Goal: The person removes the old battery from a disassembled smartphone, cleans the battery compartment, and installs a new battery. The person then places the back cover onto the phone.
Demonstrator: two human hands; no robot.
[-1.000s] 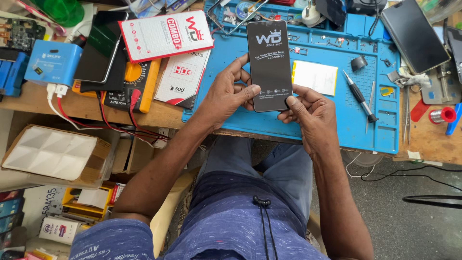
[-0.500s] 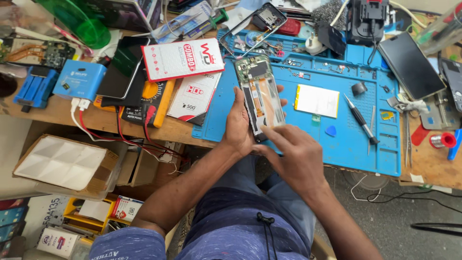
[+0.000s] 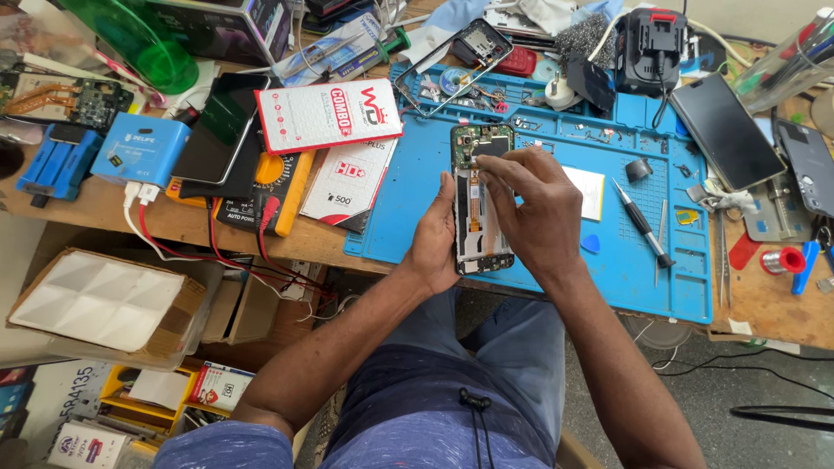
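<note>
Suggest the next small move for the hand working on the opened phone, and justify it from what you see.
Probably press down near the camera end: the right hand's fingertips already rest there on the opened phone, while the left hand steadies its edge.

Opened phone [image 3: 476, 208] lies on mat [image 3: 408, 200], screwdriver [image 3: 641, 221] to its right.

Both forearms are bare up to short blue mottled sleeves, the left hand [image 3: 437, 243] and right hand [image 3: 532, 213] wear no gloves, and below them show blue trousers and a dark drawstring.

Head cam looks steeply down, prob. close, at workbench [image 3: 764, 304].
</note>
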